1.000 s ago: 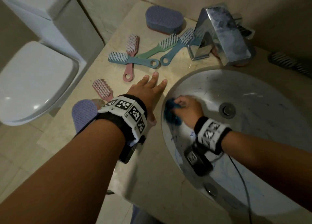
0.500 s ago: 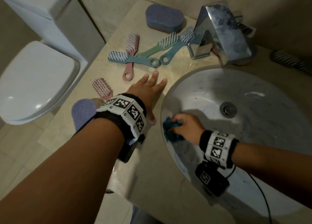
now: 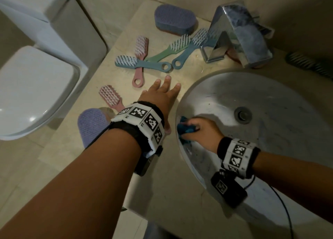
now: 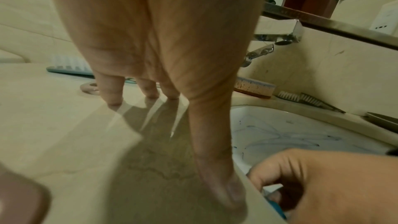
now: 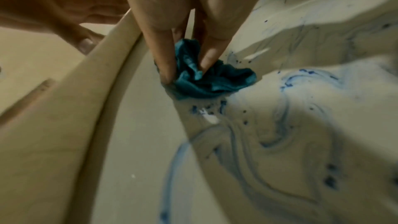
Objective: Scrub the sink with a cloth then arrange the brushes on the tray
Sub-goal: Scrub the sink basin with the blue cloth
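Head view: right hand point(image 3: 203, 132) bunches the teal cloth point(image 3: 185, 128) against the sink point(image 3: 270, 94) wall near its left rim; left hand point(image 3: 160, 96) lies flat, fingers straight, on the desk point(image 3: 171, 193) beside scattered brushes point(image 3: 144, 64).

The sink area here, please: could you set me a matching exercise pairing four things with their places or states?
Things:
1. cloth
2. left hand
3. drain
4. green brush

Places or states:
A. flat on the counter
B. bottom of the sink basin
C. bunched in the right hand
D. lying between two blue brushes

Pairs: 1-C, 2-A, 3-B, 4-D
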Demonstrator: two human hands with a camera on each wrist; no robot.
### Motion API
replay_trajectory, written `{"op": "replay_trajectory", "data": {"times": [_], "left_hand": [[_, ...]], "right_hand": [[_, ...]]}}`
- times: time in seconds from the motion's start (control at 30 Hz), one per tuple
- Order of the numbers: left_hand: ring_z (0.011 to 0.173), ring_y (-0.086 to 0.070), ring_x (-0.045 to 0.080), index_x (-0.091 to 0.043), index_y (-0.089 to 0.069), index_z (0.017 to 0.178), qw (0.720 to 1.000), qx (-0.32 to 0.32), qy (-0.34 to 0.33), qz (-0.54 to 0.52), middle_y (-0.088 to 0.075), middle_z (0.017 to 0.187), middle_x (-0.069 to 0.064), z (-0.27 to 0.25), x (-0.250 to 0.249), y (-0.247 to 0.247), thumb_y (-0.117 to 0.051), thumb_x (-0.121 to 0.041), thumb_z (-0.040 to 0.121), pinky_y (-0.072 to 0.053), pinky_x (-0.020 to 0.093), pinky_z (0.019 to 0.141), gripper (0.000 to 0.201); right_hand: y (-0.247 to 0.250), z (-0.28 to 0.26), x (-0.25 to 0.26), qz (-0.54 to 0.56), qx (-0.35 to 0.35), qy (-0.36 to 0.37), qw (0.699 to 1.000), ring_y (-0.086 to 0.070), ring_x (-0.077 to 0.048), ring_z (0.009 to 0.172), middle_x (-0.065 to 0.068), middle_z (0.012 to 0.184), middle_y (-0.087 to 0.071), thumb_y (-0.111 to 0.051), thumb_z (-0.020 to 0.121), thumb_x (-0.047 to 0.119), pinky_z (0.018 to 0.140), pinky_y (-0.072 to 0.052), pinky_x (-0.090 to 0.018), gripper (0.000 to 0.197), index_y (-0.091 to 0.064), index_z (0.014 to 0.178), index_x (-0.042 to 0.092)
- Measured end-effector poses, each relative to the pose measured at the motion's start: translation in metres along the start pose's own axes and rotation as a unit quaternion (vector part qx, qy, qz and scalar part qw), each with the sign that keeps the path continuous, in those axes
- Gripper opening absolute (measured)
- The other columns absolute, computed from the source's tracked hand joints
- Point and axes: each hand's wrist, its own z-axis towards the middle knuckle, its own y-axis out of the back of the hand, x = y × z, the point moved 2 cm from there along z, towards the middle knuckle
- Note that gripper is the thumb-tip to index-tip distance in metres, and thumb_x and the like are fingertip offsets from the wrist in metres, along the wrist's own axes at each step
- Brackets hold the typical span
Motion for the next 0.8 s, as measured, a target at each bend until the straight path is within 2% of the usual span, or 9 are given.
{"op": "replay_trajectory", "data": {"times": [0.1, 0.2, 0.3, 0.37, 0.47, 0.6, 0.67, 0.73, 0.8], "left_hand": [[0.145, 0.010, 0.034, -0.026, 0.015, 0.148, 1.000, -0.005, 0.002, -0.001, 0.023, 0.156, 0.007, 0.001, 0.000, 0.000, -0.088, -0.040, 0.054, -0.018, 0.052, 0.116, 0.140], [0.146, 0.010, 0.033, -0.028, 0.016, 0.148, 1.000, -0.004, 0.005, -0.003, 0.022, 0.156, 0.006, 0.001, 0.000, 0.000, -0.088, -0.040, 0.053, -0.019, 0.051, 0.116, 0.141], [0.146, 0.008, 0.031, -0.029, 0.016, 0.148, 1.000, -0.006, 0.014, -0.002, 0.021, 0.157, 0.005, 0.001, 0.000, 0.001, -0.090, -0.039, 0.051, -0.019, 0.048, 0.117, 0.143], [0.146, 0.008, 0.031, -0.029, 0.014, 0.148, 1.000, -0.007, 0.017, -0.008, 0.020, 0.157, 0.005, 0.000, -0.001, 0.002, -0.090, -0.037, 0.051, -0.017, 0.047, 0.118, 0.143], [0.146, 0.008, 0.031, -0.029, 0.015, 0.148, 1.000, -0.004, 0.022, -0.005, 0.020, 0.157, 0.006, -0.001, -0.003, 0.004, -0.090, -0.036, 0.051, -0.017, 0.048, 0.118, 0.143], [0.146, 0.009, 0.032, -0.028, 0.015, 0.148, 1.000, -0.004, 0.030, -0.001, 0.020, 0.157, 0.006, -0.003, -0.005, 0.005, -0.090, -0.036, 0.052, -0.015, 0.047, 0.119, 0.143], [0.146, 0.008, 0.032, -0.027, 0.014, 0.148, 0.999, -0.007, 0.031, 0.000, 0.020, 0.157, 0.006, -0.003, -0.006, 0.005, -0.090, -0.035, 0.052, -0.013, 0.045, 0.119, 0.142], [0.146, 0.007, 0.033, -0.027, 0.013, 0.149, 0.999, -0.013, 0.031, -0.002, 0.019, 0.157, 0.007, -0.003, -0.006, 0.005, -0.090, -0.035, 0.051, -0.013, 0.045, 0.119, 0.142], [0.146, 0.007, 0.033, -0.028, 0.013, 0.149, 0.999, -0.015, 0.030, -0.006, 0.018, 0.157, 0.007, -0.004, -0.006, 0.004, -0.090, -0.036, 0.051, -0.013, 0.045, 0.119, 0.143]], "right_hand": [[0.000, 0.006, -0.002, -0.007, 0.023, -0.019, 1.000, -0.060, -0.020, 0.095, -0.005, 0.102, -0.064, -0.078, 0.071, 0.007, 0.089, -0.051, -0.034, 0.025, -0.067, 0.092, 0.016], [0.009, 0.029, 0.009, 0.070, -0.051, -0.045, 0.995, -0.057, -0.021, 0.077, -0.007, 0.090, -0.060, -0.071, 0.076, 0.001, 0.069, -0.051, -0.032, 0.022, -0.060, 0.075, 0.020], [0.032, 0.057, 0.011, 0.188, -0.138, -0.072, 0.970, -0.059, -0.022, 0.084, -0.010, 0.097, -0.060, -0.072, 0.076, 0.000, 0.062, -0.050, -0.024, 0.021, -0.060, 0.087, 0.013], [0.035, 0.059, 0.008, 0.210, -0.159, -0.087, 0.961, -0.061, -0.024, 0.090, -0.009, 0.098, -0.061, -0.075, 0.074, 0.003, 0.070, -0.055, -0.031, 0.026, -0.062, 0.096, 0.010], [0.013, 0.028, 0.004, 0.079, -0.067, -0.048, 0.993, -0.060, -0.023, 0.088, -0.003, 0.086, -0.062, -0.073, 0.075, 0.003, 0.083, -0.054, -0.038, 0.017, -0.065, 0.080, 0.017], [-0.002, 0.003, 0.003, 0.048, 0.013, -0.003, 0.999, -0.062, -0.023, 0.095, -0.004, 0.094, -0.063, -0.070, 0.077, -0.001, 0.086, -0.052, -0.031, 0.025, -0.067, 0.101, 0.006], [0.012, 0.026, 0.008, 0.050, -0.040, -0.010, 0.998, -0.059, -0.019, 0.089, -0.003, 0.092, -0.061, -0.068, 0.080, 0.000, 0.083, -0.050, -0.028, 0.022, -0.067, 0.100, 0.008], [0.031, 0.053, 0.008, 0.106, -0.153, -0.060, 0.981, -0.060, -0.021, 0.088, -0.003, 0.091, -0.061, -0.071, 0.077, 0.003, 0.088, -0.052, -0.033, 0.019, -0.065, 0.092, 0.013], [0.035, 0.059, 0.005, 0.163, -0.193, -0.089, 0.963, -0.062, -0.024, 0.094, -0.005, 0.096, -0.063, -0.073, 0.076, 0.006, 0.092, -0.053, -0.038, 0.020, -0.065, 0.093, 0.014]]}}
